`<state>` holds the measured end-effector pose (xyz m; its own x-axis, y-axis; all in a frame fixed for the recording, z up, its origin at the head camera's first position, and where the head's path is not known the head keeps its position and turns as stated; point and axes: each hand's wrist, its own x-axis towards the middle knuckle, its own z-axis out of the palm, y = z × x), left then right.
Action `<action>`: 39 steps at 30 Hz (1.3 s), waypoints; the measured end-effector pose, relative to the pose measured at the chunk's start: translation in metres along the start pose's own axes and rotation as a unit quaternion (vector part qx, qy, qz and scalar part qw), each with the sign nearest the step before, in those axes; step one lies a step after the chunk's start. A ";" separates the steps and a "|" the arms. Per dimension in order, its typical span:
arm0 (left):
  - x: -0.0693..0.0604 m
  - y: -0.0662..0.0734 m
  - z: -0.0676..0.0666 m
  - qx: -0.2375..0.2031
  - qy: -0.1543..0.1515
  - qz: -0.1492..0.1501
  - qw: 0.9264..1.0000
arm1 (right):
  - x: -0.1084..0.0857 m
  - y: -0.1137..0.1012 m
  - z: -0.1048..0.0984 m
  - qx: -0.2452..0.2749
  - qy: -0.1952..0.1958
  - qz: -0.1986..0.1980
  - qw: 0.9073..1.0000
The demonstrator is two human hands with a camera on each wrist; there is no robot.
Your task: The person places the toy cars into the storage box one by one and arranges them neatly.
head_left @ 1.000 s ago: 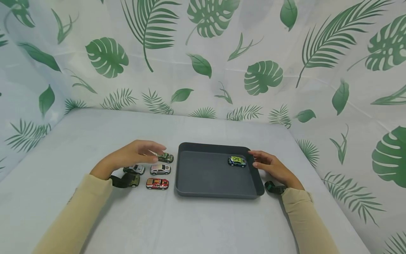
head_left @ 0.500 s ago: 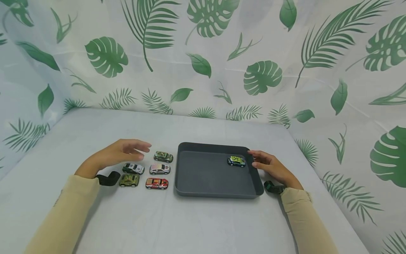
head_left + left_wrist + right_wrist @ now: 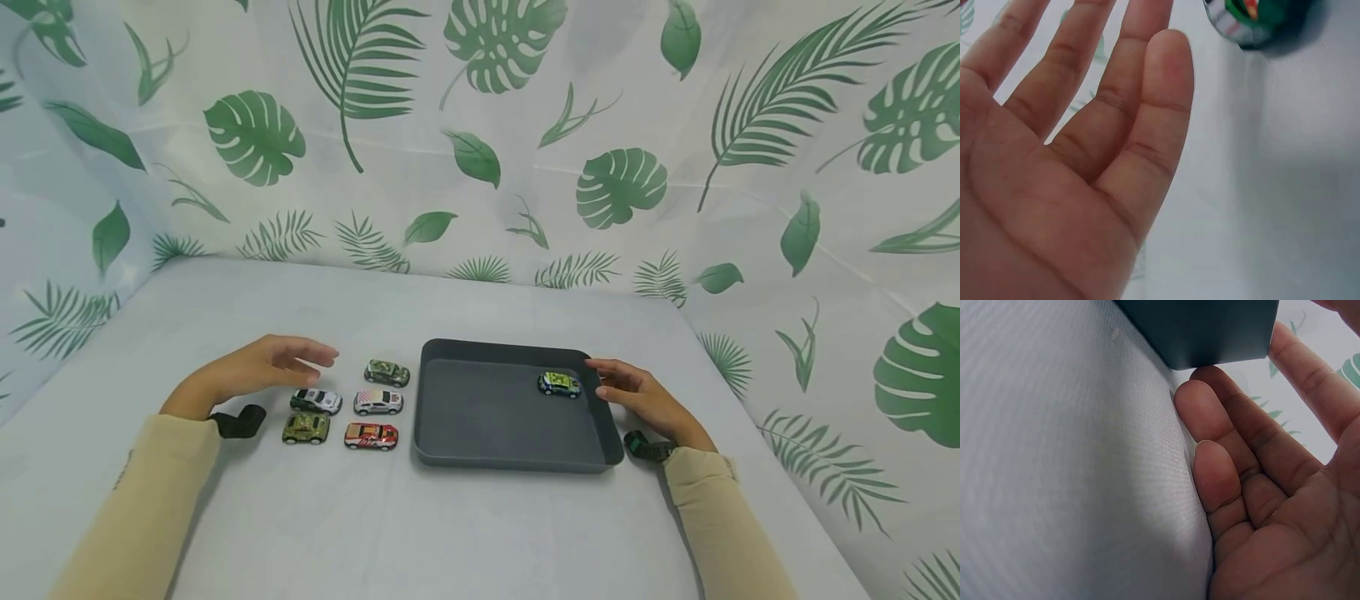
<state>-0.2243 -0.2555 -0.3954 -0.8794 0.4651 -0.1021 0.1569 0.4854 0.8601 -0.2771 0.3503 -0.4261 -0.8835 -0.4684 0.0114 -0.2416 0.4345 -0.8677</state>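
Note:
My left hand (image 3: 277, 364) hovers with loose fingers just behind a white-and-green toy car (image 3: 316, 401), holding nothing. In the left wrist view, the palm and fingers (image 3: 1054, 69) are bare, and part of a green-and-white toy car (image 3: 1254, 19) shows at the top. The fingers of my right hand (image 3: 637, 396) rest at the right rim of a dark grey tray (image 3: 510, 460). Seen from the right wrist, an extended finger touches the tray's wall (image 3: 1210, 331), while other fingers bend near the cloth. Inside the tray, towards the back right, stands a yellow-and-blue toy car (image 3: 559, 383).
Left of the tray stand a camouflage toy car (image 3: 387, 372), a white one (image 3: 378, 402), a red one (image 3: 371, 436) and an olive one (image 3: 306, 428). A leaf-print cloth (image 3: 510, 192) hangs behind the white tabletop (image 3: 480, 533).
My left hand has moved left, away from the camouflage car, uncovering it along with the olive and white-and-green cars. My right hand stays at the tray's rim.

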 end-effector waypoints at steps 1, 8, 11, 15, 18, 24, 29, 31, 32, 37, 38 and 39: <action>0.000 -0.001 -0.001 0.000 -0.002 -0.004 1.000 | 0.000 0.000 0.000 0.000 0.000 0.000 1.000; -0.003 -0.015 -0.006 0.000 -0.022 -0.034 0.999 | 0.000 0.002 0.000 -0.001 0.002 -0.004 1.000; -0.002 -0.019 -0.006 -0.011 -0.032 -0.040 0.999 | 0.000 0.002 0.001 -0.001 0.003 -0.004 1.000; 0.000 -0.022 -0.004 0.002 -0.037 -0.038 0.999 | 0.000 0.001 0.001 0.001 0.004 -0.002 1.000; 0.001 -0.022 -0.003 0.020 -0.039 -0.038 0.998 | 0.000 0.002 0.001 0.000 0.005 0.000 1.000; 0.002 -0.021 -0.001 0.043 -0.040 -0.053 0.997 | 0.000 0.003 0.001 -0.002 0.007 0.004 1.000; 0.002 -0.020 0.001 0.055 -0.040 -0.053 0.996 | 0.000 0.004 0.000 0.000 0.006 0.004 1.000; 0.002 -0.019 0.002 0.059 -0.042 -0.052 0.996 | 0.000 0.004 0.000 0.000 0.005 0.003 1.000; 0.001 -0.018 0.003 0.062 -0.042 -0.051 0.996 | 0.000 0.005 0.000 0.000 0.004 0.002 1.000; 0.002 -0.016 0.004 0.072 -0.037 -0.051 0.995 | 0.001 0.005 0.000 -0.001 0.005 -0.003 1.000; 0.001 -0.016 0.003 0.073 -0.035 -0.051 0.995 | 0.001 0.005 0.000 -0.001 0.005 -0.003 1.000; 0.002 -0.015 0.003 0.075 -0.034 -0.051 0.995 | 0.001 0.005 0.001 -0.001 0.005 -0.003 1.000</action>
<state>-0.2268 -0.2601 -0.4104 -0.8625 0.4545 -0.2226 0.1386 0.6351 0.7599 -0.2791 0.3512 -0.4306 -0.8859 -0.4634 0.0220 -0.2483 0.4335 -0.8662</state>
